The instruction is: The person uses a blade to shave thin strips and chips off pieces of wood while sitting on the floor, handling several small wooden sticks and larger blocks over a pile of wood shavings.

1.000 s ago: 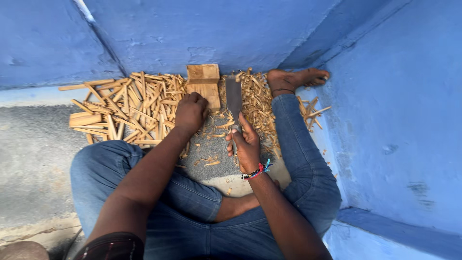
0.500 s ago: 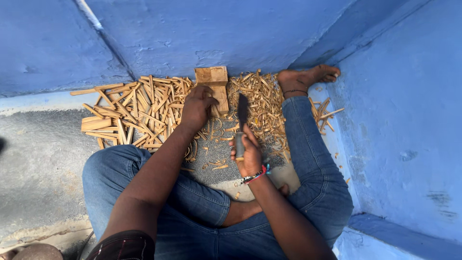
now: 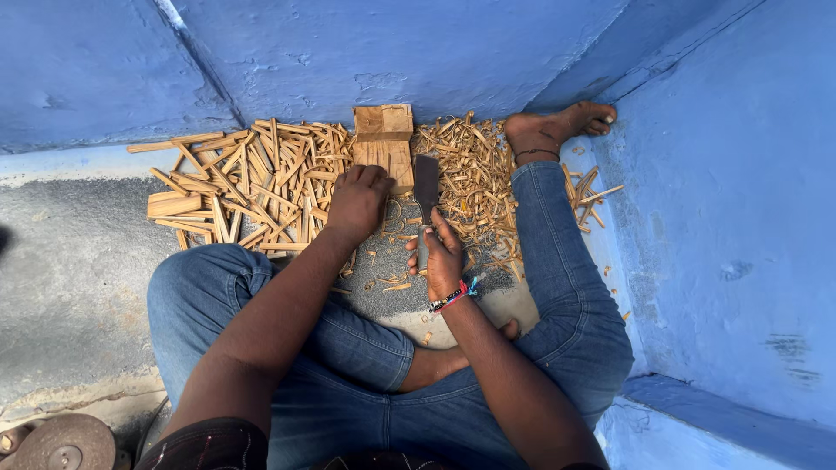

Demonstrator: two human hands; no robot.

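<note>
Blue painted walls close in on three sides of the grey floor (image 3: 78,261) where you sit cross-legged in jeans, seen from your head camera looking straight down.

Your left hand (image 3: 357,202) rests knuckles-up at the near end of a wood block (image 3: 383,144) that lies against the far wall. Its fingers are curled together, pressing down on something thin; what is under them is hidden, so I cannot tell exactly what they pinch. Your right hand (image 3: 441,257), with a beaded band at the wrist, is clamped around the handle of a broad, dark, flat knife (image 3: 426,183). The blade points away from you and lies just beside the block, on its right, close to your left hand.

Judging by the piles, the work looks well along. Left of the block, towards the far-left corner, lies a loose heap of split strips (image 3: 252,183), pale tan, flat and fairly even in length. Right of the block, reaching to your bare foot (image 3: 553,130) by the right wall, is a mound of thin curled shavings (image 3: 475,183), with scattered chips on the floor between your knees. How many pieces remain uncut cannot be told.

A round rusty disc (image 3: 61,444) sits at the near-left corner.
</note>
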